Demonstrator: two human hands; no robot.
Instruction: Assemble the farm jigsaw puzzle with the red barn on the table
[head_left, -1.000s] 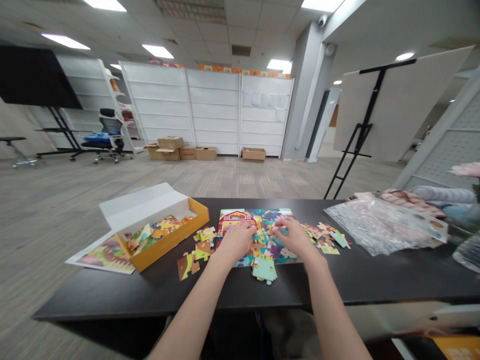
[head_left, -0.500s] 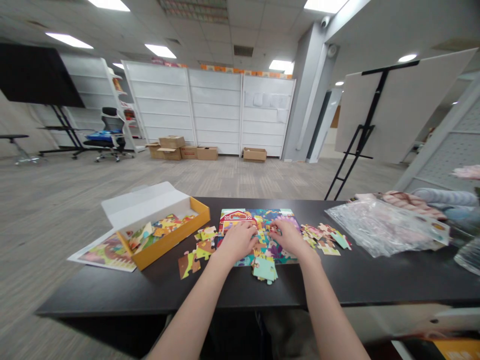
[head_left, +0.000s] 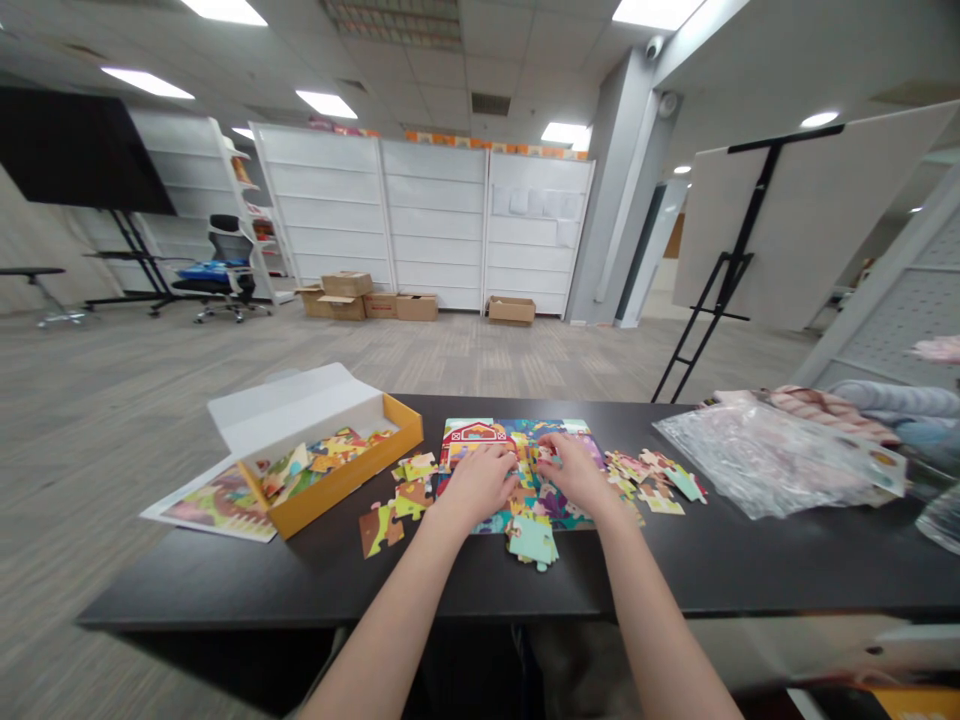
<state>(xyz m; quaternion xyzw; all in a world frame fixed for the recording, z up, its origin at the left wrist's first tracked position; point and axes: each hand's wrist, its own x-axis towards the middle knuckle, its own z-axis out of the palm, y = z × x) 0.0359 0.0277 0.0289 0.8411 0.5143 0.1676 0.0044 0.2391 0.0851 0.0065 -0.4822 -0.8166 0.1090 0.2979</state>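
A colourful jigsaw puzzle with a red barn lies on the dark table, partly covered by both hands. My left hand rests on its left half, fingers stretched forward and lying flat. On the right half, my right hand has bent fingers and thumb around a small reddish puzzle piece, mostly hidden by the fingers. Just below the puzzle sits a small pile of loose pieces with a mint-green one on top. More loose pieces lie to the left and to the right.
An open yellow box holding puzzle pieces stands at the left, over a printed picture sheet. Clear plastic packaging and folded textiles lie at the right. The table's front edge runs beneath my forearms.
My right hand's fingers have shifted slightly on the puzzle. The left hand stays in place, and the whole view has drifted a little.
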